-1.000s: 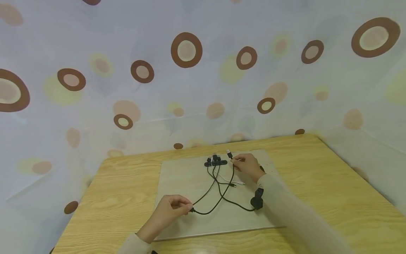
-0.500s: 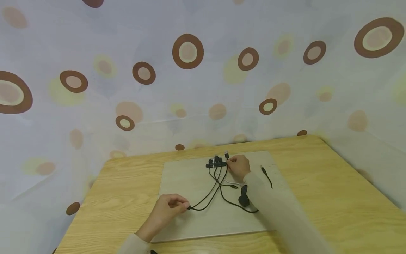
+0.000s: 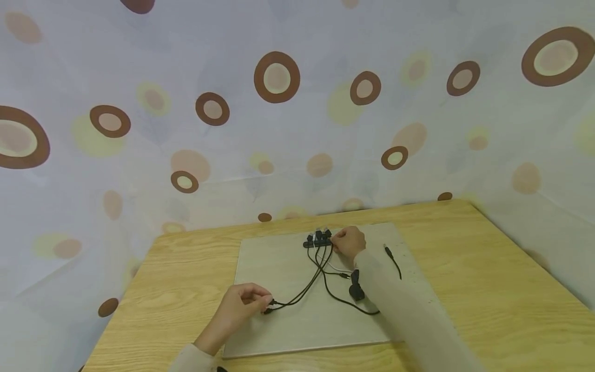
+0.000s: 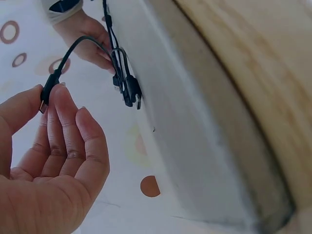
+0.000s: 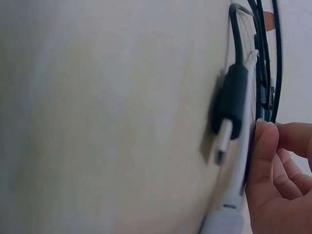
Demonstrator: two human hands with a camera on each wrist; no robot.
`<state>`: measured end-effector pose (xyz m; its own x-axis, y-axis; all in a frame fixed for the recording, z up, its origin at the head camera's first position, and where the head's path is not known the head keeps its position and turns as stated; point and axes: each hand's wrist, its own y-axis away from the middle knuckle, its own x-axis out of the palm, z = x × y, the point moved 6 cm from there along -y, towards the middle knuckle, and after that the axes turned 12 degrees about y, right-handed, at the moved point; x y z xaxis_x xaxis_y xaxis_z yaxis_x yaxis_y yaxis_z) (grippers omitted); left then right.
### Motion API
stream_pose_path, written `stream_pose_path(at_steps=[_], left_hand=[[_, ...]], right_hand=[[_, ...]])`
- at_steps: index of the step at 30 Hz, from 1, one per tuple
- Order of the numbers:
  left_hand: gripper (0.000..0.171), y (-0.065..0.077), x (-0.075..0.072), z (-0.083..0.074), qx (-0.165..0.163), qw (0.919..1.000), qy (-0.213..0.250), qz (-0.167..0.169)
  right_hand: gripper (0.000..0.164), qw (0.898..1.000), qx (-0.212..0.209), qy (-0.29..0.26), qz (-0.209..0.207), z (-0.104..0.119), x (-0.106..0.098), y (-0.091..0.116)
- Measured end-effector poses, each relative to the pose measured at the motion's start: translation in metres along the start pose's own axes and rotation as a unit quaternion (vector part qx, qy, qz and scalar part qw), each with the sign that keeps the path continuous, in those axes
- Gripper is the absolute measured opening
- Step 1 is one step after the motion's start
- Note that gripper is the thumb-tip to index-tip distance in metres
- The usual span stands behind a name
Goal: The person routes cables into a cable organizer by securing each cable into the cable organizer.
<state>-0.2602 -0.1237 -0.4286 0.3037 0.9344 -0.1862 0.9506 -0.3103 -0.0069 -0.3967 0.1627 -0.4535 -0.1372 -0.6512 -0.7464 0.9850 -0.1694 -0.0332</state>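
In the head view, my left hand point(image 3: 244, 305) pinches a black USB cable's small plug point(image 4: 48, 88) between thumb and fingertips; the left wrist view shows its metal tip. A second black plug point(image 3: 267, 311) lies just below those fingers. My right hand point(image 3: 349, 242) is at the right end of a black cable holder strip point(image 3: 308, 244), its thumb and finger pinching a black cable point(image 5: 278, 63) there. Black USB plugs point(image 3: 318, 235) stand in a row behind the strip. Whether the pinched cable sits in a slot is hidden by the fingers.
A pale board point(image 3: 288, 341) lies on the wooden table point(image 3: 186, 279). On it are a white cable point(image 3: 341, 269), a black plug point(image 3: 345, 276) and another black cable end point(image 3: 389, 252) at right. A patterned cloth point(image 3: 297, 129) hangs behind.
My right hand has moved left to the strip with the black cable, and its USB plug now stands over the strip. The left hand has shifted slightly left, drawing the cable straighter.
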Motion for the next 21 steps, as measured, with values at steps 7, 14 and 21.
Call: stream_pose_path(at_steps=[7, 14, 21], left_hand=[[0.016, -0.0044, -0.0022, 0.0027, -0.001, 0.9999, -0.003, -0.014], [0.019, -0.0042, -0.0007, -0.0026, 0.003, 0.9998, 0.004, -0.020], [0.022, -0.0040, 0.0004, -0.0005, 0.002, 0.9998, 0.005, -0.018]], right_hand=[[0.019, 0.999, 0.013, 0.030, -0.001, 0.0003, -0.0020, -0.0027], [0.020, 0.999, 0.029, 0.013, 0.023, -0.0056, -0.0007, -0.0084], [0.021, 0.999, 0.028, -0.005, 0.043, -0.0062, 0.0001, -0.0084]])
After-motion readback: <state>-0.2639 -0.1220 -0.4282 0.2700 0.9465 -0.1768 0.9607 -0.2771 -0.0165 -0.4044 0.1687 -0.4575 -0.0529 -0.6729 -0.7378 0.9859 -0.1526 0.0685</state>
